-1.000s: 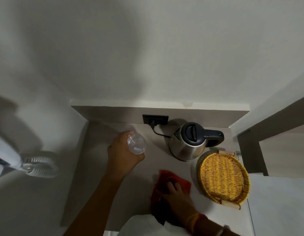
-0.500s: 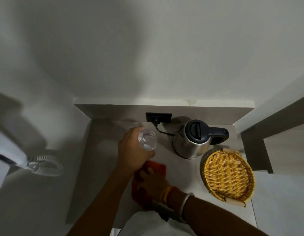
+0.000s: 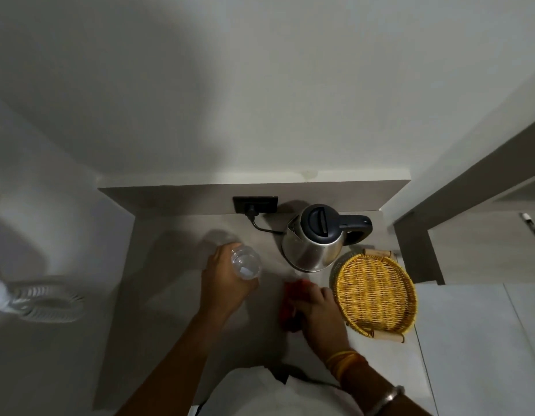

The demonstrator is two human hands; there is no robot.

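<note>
My left hand (image 3: 222,280) grips a clear plastic bottle (image 3: 245,262) and holds it above the beige counter (image 3: 170,265), left of the kettle. My right hand (image 3: 320,313) presses a red cloth (image 3: 290,298) flat against the counter, just in front of the kettle and beside the basket. Most of the cloth is hidden under my fingers and palm.
A steel electric kettle (image 3: 315,243) with a black lid and handle stands at the back, its cord plugged into a black wall socket (image 3: 255,204). A yellow woven basket (image 3: 375,295) lies at the right. A coiled white cord (image 3: 47,301) hangs at the left.
My right hand has slid the red cloth from the left, under the bottle, back rightward toward the basket. My left hand still holds the bottle in about the same place.
</note>
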